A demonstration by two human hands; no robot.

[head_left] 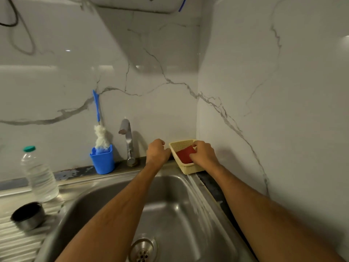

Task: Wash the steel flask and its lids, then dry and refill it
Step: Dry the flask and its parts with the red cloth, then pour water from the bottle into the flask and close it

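Note:
A steel cup-shaped lid with a dark inside lies tilted on the ribbed drainboard at the lower left. The flask body is not in view. My right hand reaches into a yellow plastic basket in the back right corner and grips a red scrub pad. Beside the basket's left rim, my left hand is curled into a fist; whether it touches the basket is unclear. Both forearms stretch over the steel sink.
A tap stands behind the sink. Left of it, a blue cup holds a blue-handled bottle brush. A clear water bottle with a green cap stands on the drainboard. Marble walls close off the back and right.

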